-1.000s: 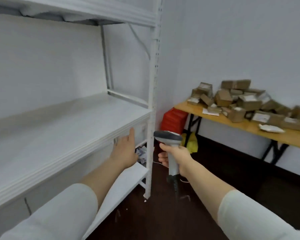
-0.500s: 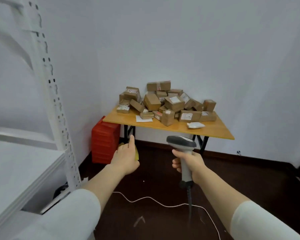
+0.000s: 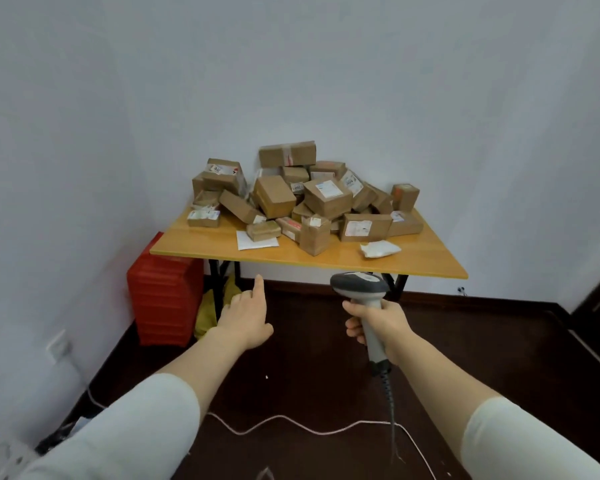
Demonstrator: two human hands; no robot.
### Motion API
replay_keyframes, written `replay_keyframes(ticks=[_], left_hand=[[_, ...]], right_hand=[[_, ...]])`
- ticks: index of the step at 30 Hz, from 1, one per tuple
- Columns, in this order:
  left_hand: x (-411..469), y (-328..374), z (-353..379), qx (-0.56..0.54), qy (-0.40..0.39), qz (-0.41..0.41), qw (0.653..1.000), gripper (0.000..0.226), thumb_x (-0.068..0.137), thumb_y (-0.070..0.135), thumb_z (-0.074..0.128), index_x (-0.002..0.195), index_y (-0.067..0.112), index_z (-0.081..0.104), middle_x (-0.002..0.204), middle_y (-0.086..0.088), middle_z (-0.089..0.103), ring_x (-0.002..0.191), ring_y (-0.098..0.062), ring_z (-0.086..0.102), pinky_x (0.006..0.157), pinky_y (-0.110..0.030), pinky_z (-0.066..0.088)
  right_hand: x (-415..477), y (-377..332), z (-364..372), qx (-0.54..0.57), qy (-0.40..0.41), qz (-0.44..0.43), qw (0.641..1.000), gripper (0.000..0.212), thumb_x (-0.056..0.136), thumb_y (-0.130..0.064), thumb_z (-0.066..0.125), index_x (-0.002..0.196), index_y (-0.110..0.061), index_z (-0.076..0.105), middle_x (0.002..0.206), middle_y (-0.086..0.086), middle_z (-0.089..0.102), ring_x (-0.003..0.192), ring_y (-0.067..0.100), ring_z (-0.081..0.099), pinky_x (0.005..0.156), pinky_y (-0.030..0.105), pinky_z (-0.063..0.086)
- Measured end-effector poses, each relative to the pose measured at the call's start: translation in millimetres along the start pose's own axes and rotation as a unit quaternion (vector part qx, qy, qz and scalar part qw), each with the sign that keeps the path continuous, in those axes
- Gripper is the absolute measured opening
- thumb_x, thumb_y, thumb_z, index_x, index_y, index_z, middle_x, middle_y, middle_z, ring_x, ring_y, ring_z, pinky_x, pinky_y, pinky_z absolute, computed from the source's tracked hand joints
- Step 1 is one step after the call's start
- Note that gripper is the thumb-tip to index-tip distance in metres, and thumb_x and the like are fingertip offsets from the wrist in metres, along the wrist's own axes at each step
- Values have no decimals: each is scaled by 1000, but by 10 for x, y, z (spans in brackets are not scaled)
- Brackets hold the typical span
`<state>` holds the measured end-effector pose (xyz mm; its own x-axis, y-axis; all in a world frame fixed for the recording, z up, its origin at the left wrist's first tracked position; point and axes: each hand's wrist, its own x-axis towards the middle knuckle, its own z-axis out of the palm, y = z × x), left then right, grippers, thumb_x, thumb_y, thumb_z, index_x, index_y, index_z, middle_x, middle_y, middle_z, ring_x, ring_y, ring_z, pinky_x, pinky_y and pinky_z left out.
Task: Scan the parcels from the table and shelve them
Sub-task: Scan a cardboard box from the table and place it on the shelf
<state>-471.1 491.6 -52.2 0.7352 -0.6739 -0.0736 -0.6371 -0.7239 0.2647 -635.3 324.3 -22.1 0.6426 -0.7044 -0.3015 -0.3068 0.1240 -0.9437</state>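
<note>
A heap of brown cardboard parcels (image 3: 303, 199) with white labels lies on a wooden table (image 3: 426, 259) against the far wall. A white padded pouch (image 3: 380, 249) and a flat white sheet (image 3: 255, 241) lie near the table's front edge. My right hand (image 3: 378, 322) grips the handle of a grey barcode scanner (image 3: 361, 289), held upright in the air short of the table. My left hand (image 3: 246, 315) is empty, fingers loosely extended with the forefinger up, also short of the table edge.
A stack of red crates (image 3: 165, 299) stands on the floor left of the table, with a yellow bag (image 3: 207, 313) under it. The scanner's cable (image 3: 312, 429) trails over the dark floor. A corner of the white shelf frame (image 3: 0, 452) shows at bottom left.
My view has swung right, away from the white shelves, to face the table. The table now looks closer and centred. Both hands keep their pose, the scanner still in my right hand.
</note>
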Motion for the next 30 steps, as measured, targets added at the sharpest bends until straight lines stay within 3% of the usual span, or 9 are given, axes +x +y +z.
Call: replay_keyframes(ticks=[11,16,25,30], left_hand=[[2220,241,-373,-43,2,-40,998,101,87,29,63,152,14,-13,134,-13,45,122,-30,43,98,-41,44],[2939,48,-424,-46,-12,-82,995,99,88,31,62,152,12,-11,145,-15,34,131,-33,35,103,-39,38],[4791,-711,-665,-29,24,-84,996,99,86,29,64,152,11,-8,143,-16,38,130,-33,38,103,-43,40],[5854,-1443,-808,22,22,-102,994,93,87,19,61,152,11,-5,152,-16,22,141,-33,19,113,-45,27]], right_hand=[[2226,-985,-74,45,-27,-10,999,27,82,-19,76,99,-3,61,72,11,68,62,20,65,55,27,50],[2983,-1218,157,73,-30,15,997,22,82,-18,76,92,-3,63,68,12,68,60,21,65,50,26,49],[4446,-1449,958,48,-39,28,998,19,83,-14,74,92,0,64,69,14,67,58,21,62,53,29,49],[5267,-1606,1778,35,-31,69,997,15,82,-11,74,85,0,65,63,12,64,52,19,60,48,27,49]])
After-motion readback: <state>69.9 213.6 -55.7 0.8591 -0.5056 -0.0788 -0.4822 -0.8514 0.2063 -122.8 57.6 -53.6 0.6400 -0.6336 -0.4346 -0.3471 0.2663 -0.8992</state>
